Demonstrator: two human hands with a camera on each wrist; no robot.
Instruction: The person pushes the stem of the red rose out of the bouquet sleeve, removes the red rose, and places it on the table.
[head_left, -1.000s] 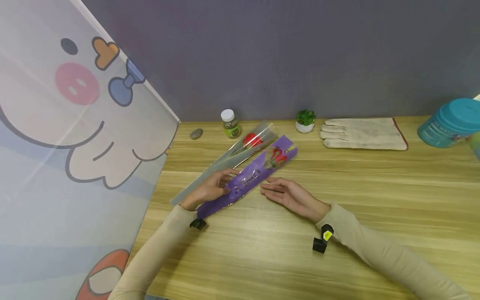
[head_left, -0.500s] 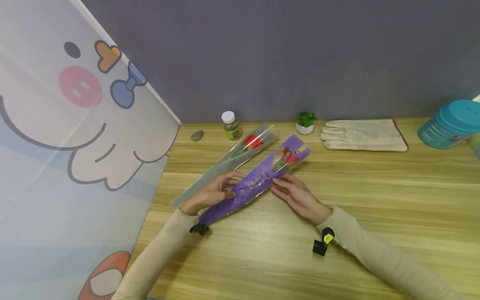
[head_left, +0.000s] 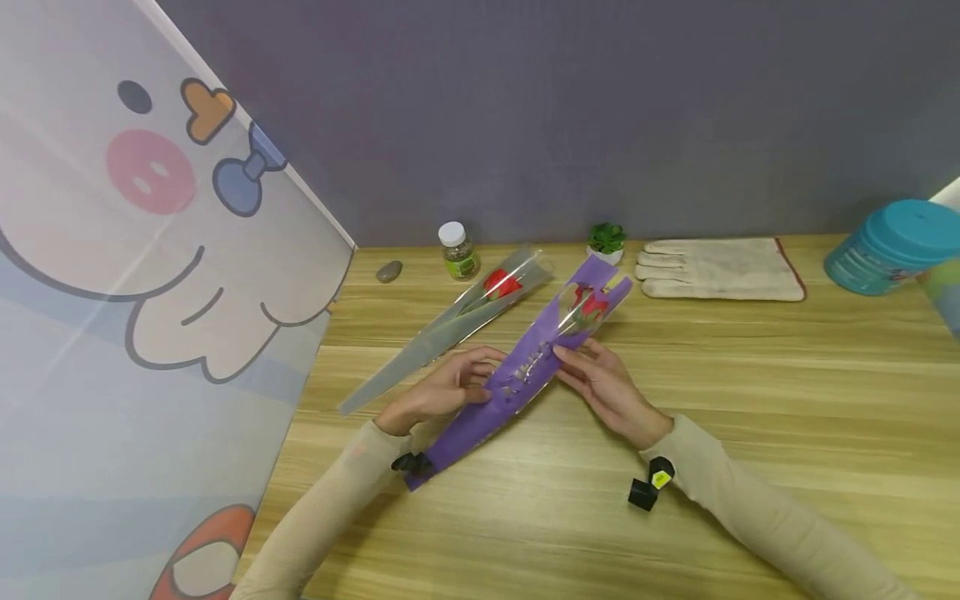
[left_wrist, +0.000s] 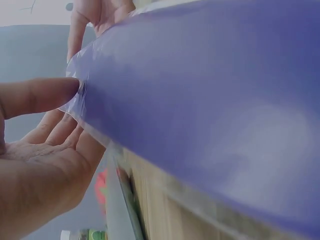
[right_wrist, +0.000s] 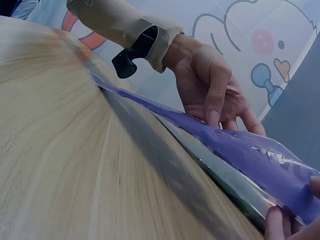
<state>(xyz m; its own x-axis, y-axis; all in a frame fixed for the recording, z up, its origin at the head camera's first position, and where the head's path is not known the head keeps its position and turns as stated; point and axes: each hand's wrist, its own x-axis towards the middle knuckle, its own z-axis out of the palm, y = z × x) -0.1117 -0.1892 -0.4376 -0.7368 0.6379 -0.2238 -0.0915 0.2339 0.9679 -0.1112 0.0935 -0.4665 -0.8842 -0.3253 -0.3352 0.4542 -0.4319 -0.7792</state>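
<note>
A single red rose in a purple printed sleeve point(head_left: 468, 433) slants across the middle of the head view, its bloom point(head_left: 587, 308) behind a clear window at the upper end. My left hand point(head_left: 442, 390) holds the sleeve by its left edge, thumb on top and fingers underneath, as the left wrist view shows. On the opposite edge, just below the bloom, my right hand point(head_left: 611, 392) pinches it between thumb and fingers. In the right wrist view the purple sleeve point(right_wrist: 200, 131) is raised over the table, casting a shadow. Beside it lies a second red rose in a clear and grey sleeve point(head_left: 431, 340).
Along the back of the wooden table point(head_left: 750, 400) stand a grey stone point(head_left: 388, 272), a white-capped jar point(head_left: 459, 252), a small potted succulent point(head_left: 606, 242), a white work glove point(head_left: 720, 269) and a teal tub point(head_left: 885, 250). A cartoon-printed panel point(head_left: 247, 433) borders the left side.
My right hand, formerly apart from the purple sleeve, has taken hold of its right edge. The sleeved rose has shifted right and turned steeper, my left hand moving right with it.
</note>
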